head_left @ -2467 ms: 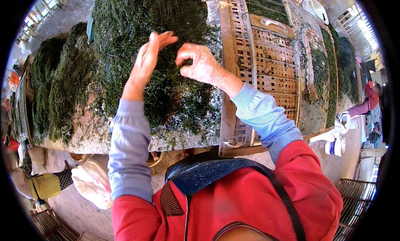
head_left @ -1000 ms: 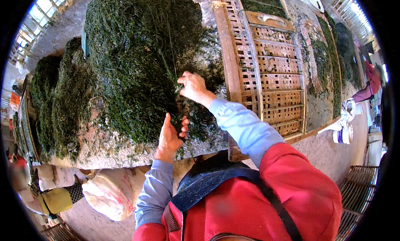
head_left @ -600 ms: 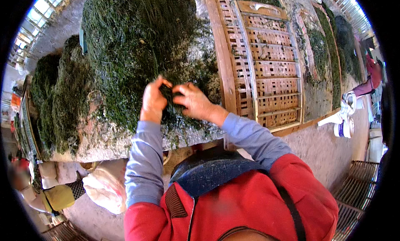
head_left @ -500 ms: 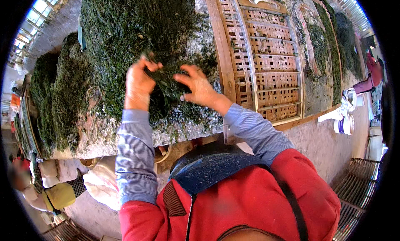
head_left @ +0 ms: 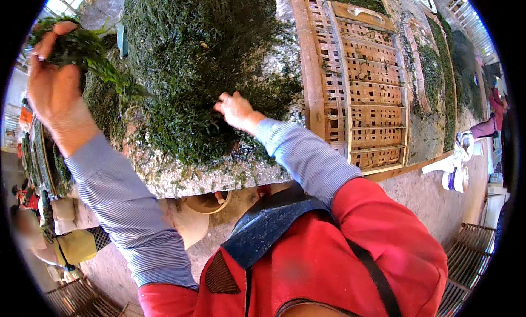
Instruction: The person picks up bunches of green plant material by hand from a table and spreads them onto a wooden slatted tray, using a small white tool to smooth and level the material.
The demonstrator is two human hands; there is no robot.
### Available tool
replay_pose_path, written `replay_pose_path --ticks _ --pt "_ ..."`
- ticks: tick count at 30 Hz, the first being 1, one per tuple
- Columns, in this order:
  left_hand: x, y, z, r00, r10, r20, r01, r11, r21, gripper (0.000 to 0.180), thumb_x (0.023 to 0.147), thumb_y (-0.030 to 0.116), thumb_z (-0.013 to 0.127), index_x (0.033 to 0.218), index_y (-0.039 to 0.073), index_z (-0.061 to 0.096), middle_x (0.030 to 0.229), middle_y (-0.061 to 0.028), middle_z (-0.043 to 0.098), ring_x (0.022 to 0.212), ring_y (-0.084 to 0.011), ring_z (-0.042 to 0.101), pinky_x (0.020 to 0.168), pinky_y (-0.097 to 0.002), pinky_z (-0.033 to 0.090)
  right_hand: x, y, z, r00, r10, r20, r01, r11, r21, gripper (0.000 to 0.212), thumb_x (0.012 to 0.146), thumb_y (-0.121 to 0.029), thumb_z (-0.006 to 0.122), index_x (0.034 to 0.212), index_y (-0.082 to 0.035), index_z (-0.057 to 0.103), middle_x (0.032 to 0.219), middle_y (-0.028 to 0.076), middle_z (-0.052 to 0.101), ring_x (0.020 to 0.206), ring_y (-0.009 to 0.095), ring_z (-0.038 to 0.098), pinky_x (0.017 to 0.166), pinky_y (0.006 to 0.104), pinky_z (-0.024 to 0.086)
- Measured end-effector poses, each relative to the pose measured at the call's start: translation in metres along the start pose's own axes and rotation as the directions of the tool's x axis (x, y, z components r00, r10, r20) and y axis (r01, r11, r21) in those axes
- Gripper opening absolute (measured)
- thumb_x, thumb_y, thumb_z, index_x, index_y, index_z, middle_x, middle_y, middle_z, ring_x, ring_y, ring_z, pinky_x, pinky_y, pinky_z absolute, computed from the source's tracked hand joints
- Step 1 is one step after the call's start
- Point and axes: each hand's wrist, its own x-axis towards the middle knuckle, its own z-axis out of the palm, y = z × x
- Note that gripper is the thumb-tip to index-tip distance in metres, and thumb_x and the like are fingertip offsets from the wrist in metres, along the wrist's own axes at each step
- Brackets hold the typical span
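My left hand (head_left: 57,95) is raised at the far left, its fingers wrapped round a clump of stringy green seaweed (head_left: 76,46). Loose strands trail from the clump toward the right. A big dark green seaweed heap (head_left: 181,59) covers the middle of the pale worktop (head_left: 181,180). Over the heap's near right part is my right hand (head_left: 237,111), its fingers partly spread and bent down at the weed; I see nothing held in it. Behind my left hand, a second seaweed pile (head_left: 104,98) is partly hidden.
Right of the heap lies a slatted wooden rack (head_left: 378,92) over woven matting, beside a wooden beam (head_left: 309,65). More seaweed lies farther right. A round tub (head_left: 208,203) stands below the front edge. Other people work at the far left and far right.
My left hand has swung from the heap up to the far left with a clump of seaweed. My right hand has shifted a little left and stays over the heap.
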Motion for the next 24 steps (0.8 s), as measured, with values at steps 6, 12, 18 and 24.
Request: replay_pose_path --ticks 6,12,18,24 --pt "-0.069 -0.071 -0.079 0.907 -0.040 -0.420 -0.101 0.946 -0.308 0.051 0.093 0.035 0.039 0.120 -0.008 0.035 0.102 -0.0183 0.054 0.081 -0.0218 0.055 0.074 -0.0374 0.050 -0.023 0.016 -0.055 0.917 -0.077 -0.392 0.205 0.933 0.297 0.024 0.055 -0.008 0.065 0.078 -0.013 0.068 0.078 0.013 0.062 0.078 0.029 0.060 0.073 0.0357 0.049" --pt "-0.115 -0.137 -0.117 0.791 -0.356 -0.497 0.167 0.908 -0.384 0.023 0.089 0.012 0.048 0.106 -0.003 0.049 0.086 -0.0073 0.057 0.057 -0.0094 0.045 0.063 -0.0290 0.050 -0.049 -0.006 -0.115 0.893 -0.198 -0.404 0.341 0.884 0.319 0.025 0.057 0.001 0.061 0.079 -0.010 0.067 0.083 0.006 0.061 0.079 0.019 0.059 0.072 0.0292 0.047" --pt "-0.082 -0.121 -0.106 0.822 -0.290 -0.491 0.244 0.957 -0.156 0.017 0.088 0.008 0.048 0.102 -0.001 0.051 0.073 -0.0013 0.051 0.053 -0.0095 0.041 0.060 -0.0281 0.048 -0.041 -0.031 -0.163 0.879 -0.274 -0.390 0.414 0.844 0.340 0.019 0.058 -0.003 0.063 0.076 -0.008 0.067 0.079 0.004 0.063 0.072 0.013 0.059 0.066 0.0256 0.046" --pt "-0.039 -0.089 -0.075 0.899 -0.238 -0.368 0.268 0.963 0.032 0.015 0.089 0.011 0.048 0.098 -0.001 0.051 0.068 -0.0008 0.048 0.053 -0.0110 0.041 0.061 -0.0308 0.047 -0.034 -0.052 -0.206 0.786 -0.324 -0.526 0.548 0.758 0.353 0.015 0.058 -0.003 0.064 0.071 -0.009 0.068 0.073 0.003 0.065 0.068 0.013 0.061 0.064 0.0249 0.049"
